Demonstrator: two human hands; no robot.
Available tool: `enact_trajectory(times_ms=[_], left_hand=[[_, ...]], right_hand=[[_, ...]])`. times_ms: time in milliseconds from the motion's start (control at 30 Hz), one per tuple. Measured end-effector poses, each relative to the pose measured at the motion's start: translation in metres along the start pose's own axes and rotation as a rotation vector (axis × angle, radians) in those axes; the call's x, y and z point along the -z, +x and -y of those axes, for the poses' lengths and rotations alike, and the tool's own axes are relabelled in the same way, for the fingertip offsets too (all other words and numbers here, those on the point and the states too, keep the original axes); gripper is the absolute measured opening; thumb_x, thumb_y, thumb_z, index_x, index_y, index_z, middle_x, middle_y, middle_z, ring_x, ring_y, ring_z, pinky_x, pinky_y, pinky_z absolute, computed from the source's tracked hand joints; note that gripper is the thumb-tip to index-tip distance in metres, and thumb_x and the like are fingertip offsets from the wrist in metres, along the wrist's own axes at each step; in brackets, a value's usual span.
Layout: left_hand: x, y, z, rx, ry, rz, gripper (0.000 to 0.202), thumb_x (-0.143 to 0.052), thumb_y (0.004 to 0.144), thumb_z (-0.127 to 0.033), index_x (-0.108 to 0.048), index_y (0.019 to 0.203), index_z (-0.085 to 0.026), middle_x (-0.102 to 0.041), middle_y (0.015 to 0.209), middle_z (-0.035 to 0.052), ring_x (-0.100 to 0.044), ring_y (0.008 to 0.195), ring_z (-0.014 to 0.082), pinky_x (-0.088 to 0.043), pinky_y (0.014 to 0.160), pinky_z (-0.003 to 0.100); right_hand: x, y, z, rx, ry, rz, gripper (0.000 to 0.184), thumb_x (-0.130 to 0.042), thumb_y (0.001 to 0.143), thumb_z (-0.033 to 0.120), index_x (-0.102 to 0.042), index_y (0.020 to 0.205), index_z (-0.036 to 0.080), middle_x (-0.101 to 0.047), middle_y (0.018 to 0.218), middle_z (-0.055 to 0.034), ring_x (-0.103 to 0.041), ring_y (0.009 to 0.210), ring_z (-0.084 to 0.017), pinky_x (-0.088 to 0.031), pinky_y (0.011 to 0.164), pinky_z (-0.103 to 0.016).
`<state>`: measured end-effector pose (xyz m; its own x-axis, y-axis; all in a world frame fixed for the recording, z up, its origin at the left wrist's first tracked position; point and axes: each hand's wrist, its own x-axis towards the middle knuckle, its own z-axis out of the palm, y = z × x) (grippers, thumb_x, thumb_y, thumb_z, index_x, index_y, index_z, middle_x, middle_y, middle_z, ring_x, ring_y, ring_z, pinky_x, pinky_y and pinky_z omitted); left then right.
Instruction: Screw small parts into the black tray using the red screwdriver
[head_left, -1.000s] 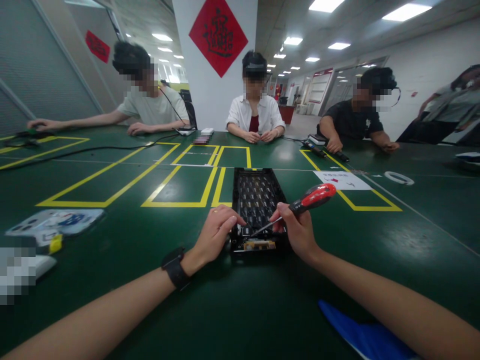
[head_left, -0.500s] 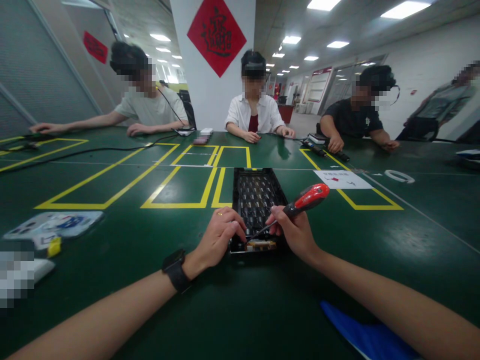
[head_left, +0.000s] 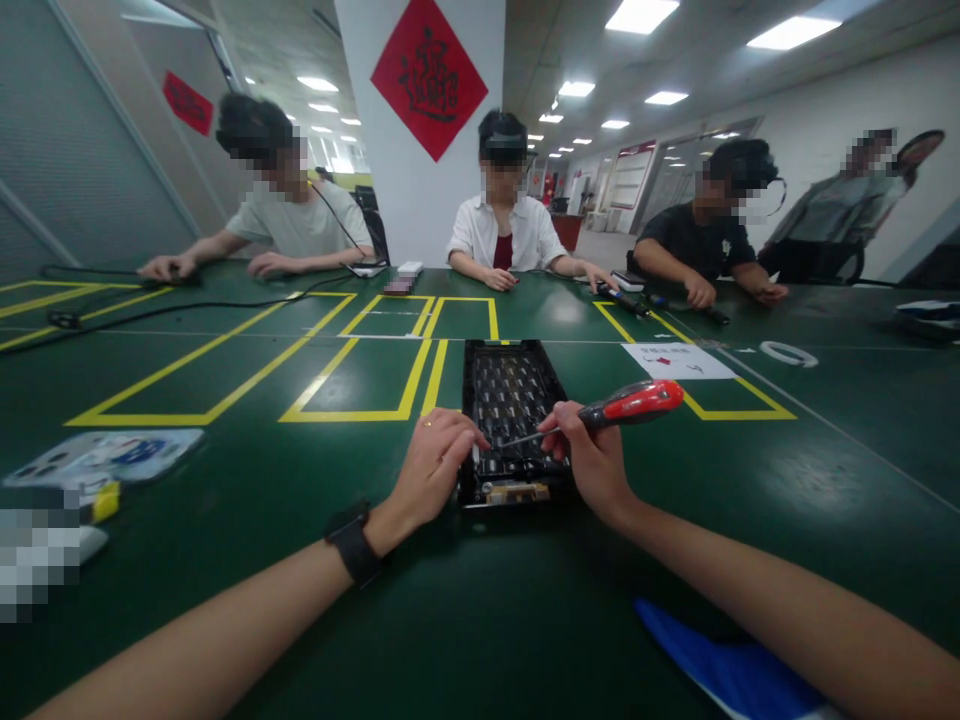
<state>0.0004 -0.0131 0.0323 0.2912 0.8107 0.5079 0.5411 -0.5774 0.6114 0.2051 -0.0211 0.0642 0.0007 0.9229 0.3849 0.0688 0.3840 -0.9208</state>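
Observation:
A black rectangular casing (head_left: 514, 385), its inside filled with a grid of small raised shapes, lies on the table in front of me. My right hand (head_left: 592, 455) grips a red and black screwdriver (head_left: 637, 402), tilted with its shaft pointing left over the casing. The shaft's tip is close to my left fingertips. My left hand (head_left: 439, 460) rests at the casing's left rim, fingers curled and reaching just inside; anything between them is too small to make out. A brownish strip (head_left: 517, 492) sits in the casing's near end.
Yellow tape rectangles (head_left: 345, 415) mark the green table. A paper sheet (head_left: 679, 361) and a white ring (head_left: 789, 354) lie to the right, a clear plastic bag (head_left: 105, 455) to the left, and a blue item (head_left: 720, 665) near my right forearm. Several people sit opposite.
The screwdriver has lifted from the casing's near end and now lies flatter, its handle farther right. My left fingertips have risen slightly from the near corner. A co-worker's hand opposite has reached toward dark tools.

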Motion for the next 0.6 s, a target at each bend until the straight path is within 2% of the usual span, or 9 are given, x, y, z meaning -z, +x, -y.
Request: enact_trajectory(times_ms=[67,133,200,267,400,600], left_hand=[[-0.007,0.007,0.010,0.081,0.035,-0.094,0.025,-0.042,0.087,-0.030,-0.061,0.102,-0.022,-0.057,0.111,0.0049,-0.047,0.110,0.0204,-0.034,0.099,0.041],[-0.015,0.015,0.022,0.204,0.023,-0.118,0.039,-0.054,0.078,-0.026,-0.053,0.116,-0.020,-0.052,0.120,0.0078,-0.045,0.115,0.0227,-0.035,0.100,0.042],[-0.022,0.022,0.034,0.331,-0.054,-0.111,0.049,-0.055,0.073,-0.020,-0.047,0.122,-0.017,-0.050,0.122,0.0108,-0.051,0.110,0.0223,-0.040,0.096,0.041],[-0.026,0.025,0.040,0.341,-0.124,-0.083,0.053,-0.050,0.072,-0.015,-0.044,0.125,-0.016,-0.052,0.122,0.0105,-0.052,0.109,0.0211,-0.040,0.098,0.040],[-0.023,0.014,0.031,0.303,-0.095,-0.069,0.046,-0.044,0.072,-0.013,-0.051,0.117,-0.018,-0.054,0.120,0.0085,-0.049,0.113,0.0219,-0.036,0.102,0.043],[-0.019,-0.021,0.007,0.284,-0.058,-0.060,0.043,-0.043,0.073,-0.015,-0.052,0.115,-0.019,-0.055,0.118,0.0070,-0.049,0.113,0.0212,-0.036,0.102,0.041]], right_hand=[[0.000,0.006,0.000,-0.012,0.024,-0.044,0.036,-0.051,0.083,0.047,-0.062,0.069,0.016,-0.056,0.057,0.0007,-0.048,0.047,-0.007,-0.037,0.046,-0.020],[0.001,0.013,-0.001,-0.056,0.055,-0.056,0.037,-0.053,0.080,0.050,-0.062,0.070,0.016,-0.056,0.057,0.0006,-0.047,0.046,-0.007,-0.035,0.044,-0.020],[0.001,0.019,-0.004,-0.132,0.083,-0.044,0.040,-0.055,0.076,0.053,-0.062,0.070,0.015,-0.056,0.055,0.0003,-0.046,0.045,-0.007,-0.034,0.041,-0.019],[0.001,0.022,-0.008,-0.219,0.104,-0.033,0.040,-0.059,0.072,0.054,-0.061,0.070,0.014,-0.056,0.054,0.0000,-0.046,0.044,-0.007,-0.034,0.040,-0.019],[-0.001,0.020,-0.006,-0.292,0.170,-0.041,0.035,-0.066,0.067,0.048,-0.058,0.069,0.014,-0.054,0.052,0.0022,-0.043,0.042,-0.006,-0.033,0.039,-0.018],[-0.003,0.006,0.010,-0.262,0.377,-0.014,0.030,-0.069,0.065,0.041,-0.055,0.074,0.016,-0.051,0.056,0.0050,-0.045,0.046,-0.005,-0.036,0.042,-0.017]])
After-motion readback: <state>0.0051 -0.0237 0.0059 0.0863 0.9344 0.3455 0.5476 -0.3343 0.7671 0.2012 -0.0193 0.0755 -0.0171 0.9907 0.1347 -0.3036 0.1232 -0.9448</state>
